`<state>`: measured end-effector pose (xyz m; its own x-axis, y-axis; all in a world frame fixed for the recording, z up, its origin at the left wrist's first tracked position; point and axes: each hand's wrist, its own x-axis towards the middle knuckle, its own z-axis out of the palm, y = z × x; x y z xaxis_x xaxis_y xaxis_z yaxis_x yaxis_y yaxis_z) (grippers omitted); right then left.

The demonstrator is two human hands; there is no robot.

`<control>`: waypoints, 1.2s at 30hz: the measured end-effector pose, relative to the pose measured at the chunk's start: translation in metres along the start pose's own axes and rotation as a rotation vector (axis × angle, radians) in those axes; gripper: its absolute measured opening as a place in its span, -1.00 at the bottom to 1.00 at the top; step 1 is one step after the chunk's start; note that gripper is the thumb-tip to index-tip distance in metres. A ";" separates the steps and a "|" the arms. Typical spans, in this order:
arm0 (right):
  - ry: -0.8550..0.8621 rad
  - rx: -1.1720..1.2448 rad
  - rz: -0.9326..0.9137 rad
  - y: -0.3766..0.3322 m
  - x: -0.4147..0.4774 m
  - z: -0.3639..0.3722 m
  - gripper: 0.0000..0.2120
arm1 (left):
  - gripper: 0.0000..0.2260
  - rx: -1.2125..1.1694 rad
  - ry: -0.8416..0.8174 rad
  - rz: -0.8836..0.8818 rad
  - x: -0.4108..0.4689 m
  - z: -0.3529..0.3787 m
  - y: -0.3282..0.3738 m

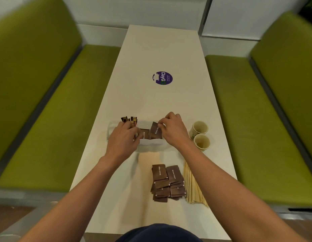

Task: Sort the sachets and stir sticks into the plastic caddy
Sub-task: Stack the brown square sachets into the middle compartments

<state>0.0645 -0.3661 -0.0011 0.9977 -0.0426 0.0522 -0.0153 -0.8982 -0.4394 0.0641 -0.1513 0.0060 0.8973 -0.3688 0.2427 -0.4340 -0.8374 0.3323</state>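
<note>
Right hand [171, 128] pinches a brown sachet [155, 131] by its upper corner over the clear caddy [150, 145] at twelve o'clock. Left hand [123, 137] sits at the caddy's nine o'clock, grip unclear. It seems light and floppy, best pinched at an edge.

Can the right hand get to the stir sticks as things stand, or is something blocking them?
Probably yes, once freed: the right hand has its grip on a brown sachet over the caddy. The stir sticks lie bare on the table, beside the sachet pile, nothing on top.
</note>
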 end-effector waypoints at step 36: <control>-0.497 -0.107 -0.160 0.046 -0.140 -0.001 -0.37 | -0.53 -0.104 -0.598 0.107 -0.082 0.043 0.056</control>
<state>-0.0757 -0.4024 -0.0276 0.8984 0.2880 -0.3315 0.1589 -0.9170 -0.3659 -0.0302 -0.1856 -0.0348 0.7251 -0.6361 -0.2640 -0.5027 -0.7508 0.4284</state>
